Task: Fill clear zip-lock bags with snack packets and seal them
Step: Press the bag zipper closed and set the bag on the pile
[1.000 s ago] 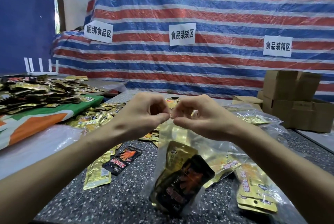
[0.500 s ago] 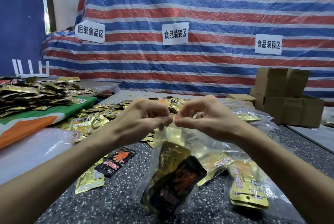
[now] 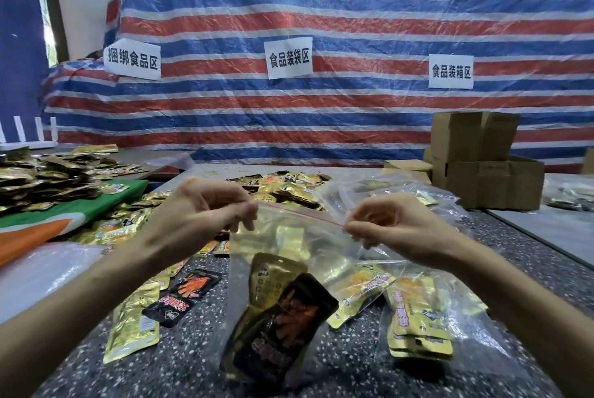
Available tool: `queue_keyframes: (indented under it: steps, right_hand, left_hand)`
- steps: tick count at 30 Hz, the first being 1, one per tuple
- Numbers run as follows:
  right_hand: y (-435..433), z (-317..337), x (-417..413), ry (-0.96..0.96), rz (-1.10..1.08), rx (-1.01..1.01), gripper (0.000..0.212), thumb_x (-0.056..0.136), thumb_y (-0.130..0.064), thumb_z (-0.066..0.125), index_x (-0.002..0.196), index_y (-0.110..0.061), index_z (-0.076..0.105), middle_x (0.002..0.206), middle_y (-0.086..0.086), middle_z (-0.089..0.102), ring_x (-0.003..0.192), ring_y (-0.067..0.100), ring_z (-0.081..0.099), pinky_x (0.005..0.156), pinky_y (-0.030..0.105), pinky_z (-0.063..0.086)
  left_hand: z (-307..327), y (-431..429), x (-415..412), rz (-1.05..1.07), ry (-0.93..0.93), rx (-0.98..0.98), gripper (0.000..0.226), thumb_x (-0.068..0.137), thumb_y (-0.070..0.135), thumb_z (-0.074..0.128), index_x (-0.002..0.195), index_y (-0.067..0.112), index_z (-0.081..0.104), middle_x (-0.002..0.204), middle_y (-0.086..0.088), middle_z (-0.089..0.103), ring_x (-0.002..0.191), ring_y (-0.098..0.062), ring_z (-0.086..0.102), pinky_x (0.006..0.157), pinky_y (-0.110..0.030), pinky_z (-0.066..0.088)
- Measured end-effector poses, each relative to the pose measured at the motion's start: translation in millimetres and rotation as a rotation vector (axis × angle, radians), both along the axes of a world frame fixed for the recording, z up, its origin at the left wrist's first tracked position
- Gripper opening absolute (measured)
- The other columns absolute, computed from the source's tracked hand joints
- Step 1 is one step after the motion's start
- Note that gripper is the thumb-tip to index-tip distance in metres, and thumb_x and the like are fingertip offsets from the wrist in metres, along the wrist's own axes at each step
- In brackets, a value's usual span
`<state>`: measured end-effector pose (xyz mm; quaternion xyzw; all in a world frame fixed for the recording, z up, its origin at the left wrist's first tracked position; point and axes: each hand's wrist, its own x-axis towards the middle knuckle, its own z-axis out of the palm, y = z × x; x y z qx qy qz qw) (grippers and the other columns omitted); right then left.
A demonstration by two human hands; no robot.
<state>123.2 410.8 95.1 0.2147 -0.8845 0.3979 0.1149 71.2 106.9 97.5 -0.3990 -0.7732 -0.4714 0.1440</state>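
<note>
Sealing stage, one lot. Left hand point(image 3: 205, 214) pinches the left end of the red zip strip point(image 3: 300, 211); right hand point(image 3: 395, 227) pinches the right end; both are clenched on the clear zip-lock bag point(image 3: 289, 285), which hangs between them above the speckled worktop point(image 3: 180, 365), its bottom corner low, at or near the surface.

Risks, as judged:
- Strip may be left part-open in the middle if the pinch skips a stretch; packets would then spill.
- Packets sit slumped to the bottom left, so the bag hangs skewed; the uneven weight could pull the track apart or slip it from a hand.
- A fold of film caught in the track would stop it closing.

Count:
- Bags in hand: one.
- Packets visible inside it: one gold packet point(image 3: 273, 278), one black packet point(image 3: 289, 327); more behind cannot be told.
- Filled bag point(image 3: 418, 317) lying at right: one, holding several gold packets.
- Loose black packet point(image 3: 183, 296) on worktop: one.
- Loose gold packets: too many to count.
- Cardboard boxes point(image 3: 482, 159): a stack of several.
- Paper signs point(image 3: 289, 58) on the striped tarpaulin point(image 3: 353, 11): three.
</note>
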Motion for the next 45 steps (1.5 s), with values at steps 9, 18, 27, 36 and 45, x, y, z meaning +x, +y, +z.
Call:
queue_keyframes:
  steps: [9, 18, 27, 36, 45]
  right_hand:
    - [13.5, -19.5, 10.2, 0.073, -0.019, -0.04, 0.009, 0.092, -0.02, 0.064, 0.089, -0.013, 0.068, 0.078, 0.004, 0.067, 0.07, 0.01, 0.063, 0.067, 0.024, 0.053]
    - [-3.3, -8.4, 11.4, 0.299, -0.134, -0.035, 0.017, 0.104, -0.017, 0.046, 0.088, -0.013, 0.051, 0.07, 0.001, 0.049, 0.057, 0.006, 0.041, 0.048, 0.026, 0.036]
    - [-28.8, 2.1, 11.6, 0.3, -0.222, 0.162, 0.04, 0.089, -0.045, 0.056, 0.124, -0.025, 0.055, 0.121, -0.014, 0.054, 0.111, 0.001, 0.049, 0.094, 0.017, 0.04]
    - [-74.8, 34.9, -15.8, 0.272, 0.146, 0.177, 0.016, 0.088, -0.018, 0.074, 0.1, -0.008, 0.075, 0.096, 0.0, 0.074, 0.092, 0.009, 0.068, 0.087, 0.028, 0.055]
    - [-90.1, 31.1, -17.5, 0.326, 0.11, 0.211, 0.005, 0.092, -0.014, 0.07, 0.096, -0.014, 0.073, 0.089, -0.003, 0.071, 0.082, 0.009, 0.064, 0.077, 0.024, 0.053]
  left_hand:
    - [-1.3, 0.4, 0.9, -0.004, -0.009, 0.031, 0.021, 0.083, 0.025, 0.063, 0.078, 0.009, 0.075, 0.071, -0.006, 0.073, 0.062, -0.023, 0.063, 0.057, -0.025, 0.049]
    - [1.8, 2.3, -0.3, -0.009, -0.076, 0.294, 0.014, 0.074, 0.018, 0.073, 0.078, 0.005, 0.078, 0.074, -0.015, 0.072, 0.066, -0.026, 0.065, 0.064, -0.029, 0.056]
    - [-3.6, 24.0, 10.5, -0.018, -0.039, 0.257, 0.013, 0.07, 0.019, 0.076, 0.072, 0.006, 0.074, 0.07, -0.012, 0.07, 0.066, -0.019, 0.065, 0.065, -0.03, 0.054]
    - [24.5, 16.4, 23.1, -0.031, 0.025, -0.011, 0.019, 0.067, 0.029, 0.075, 0.08, 0.016, 0.079, 0.072, 0.0, 0.075, 0.065, -0.017, 0.069, 0.057, -0.022, 0.054]
    - [28.6, 4.0, 30.0, 0.021, -0.089, 0.032, 0.019, 0.06, 0.028, 0.079, 0.075, 0.018, 0.081, 0.073, -0.002, 0.077, 0.066, -0.014, 0.072, 0.059, -0.019, 0.056]
